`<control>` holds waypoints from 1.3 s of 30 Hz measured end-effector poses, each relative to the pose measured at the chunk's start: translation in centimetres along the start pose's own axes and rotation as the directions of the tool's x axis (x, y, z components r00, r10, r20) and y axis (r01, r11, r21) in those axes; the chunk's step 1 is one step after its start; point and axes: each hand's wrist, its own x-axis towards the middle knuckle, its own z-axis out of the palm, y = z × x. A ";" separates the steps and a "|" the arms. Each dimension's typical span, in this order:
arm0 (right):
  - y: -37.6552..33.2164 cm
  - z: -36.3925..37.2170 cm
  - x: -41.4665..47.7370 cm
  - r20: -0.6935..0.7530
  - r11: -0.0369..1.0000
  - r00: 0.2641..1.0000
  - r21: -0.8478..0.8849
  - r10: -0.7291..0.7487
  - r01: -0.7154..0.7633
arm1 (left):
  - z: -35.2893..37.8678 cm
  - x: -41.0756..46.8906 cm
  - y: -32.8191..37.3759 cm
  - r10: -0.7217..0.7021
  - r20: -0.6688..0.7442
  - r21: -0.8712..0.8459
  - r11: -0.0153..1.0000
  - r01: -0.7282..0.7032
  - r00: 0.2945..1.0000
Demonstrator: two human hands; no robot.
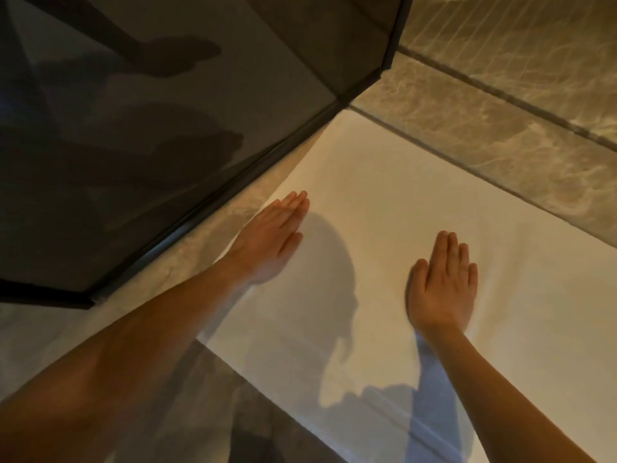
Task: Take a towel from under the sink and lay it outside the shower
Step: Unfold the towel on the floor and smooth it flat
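Flat white rectangular towel (384,208) lies under both hands, long axis parallel to dark-framed glass shower wall (167,128). Left hand (270,242) nearer shower edge, right hand (442,285) mid-towel; both palms flat, fingers together, gripping nothing.

I note dim, warm light from behind and above; my head shadow falls on the towel (384,182). Soft blur throughout; wide-angle bending at edges.

The towel (417,202) runs past the right and bottom edges.
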 end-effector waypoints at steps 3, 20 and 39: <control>-0.1 -0.2 0.1 0.009 1.000 1.000 -0.020 -0.011 0.011 | -0.3 -0.2 -0.5 -0.005 0.021 0.006 1.000 0.004 1.000; -4.5 1.9 -8.1 0.029 0.988 0.990 0.078 -0.135 0.132 | -0.5 -0.1 -0.4 0.025 0.022 0.001 1.000 -0.025 0.999; -5.7 1.0 -10.7 0.014 0.995 1.000 0.096 0.005 -0.006 | 0.6 -9.9 1.8 0.094 0.118 0.054 0.993 -0.101 0.989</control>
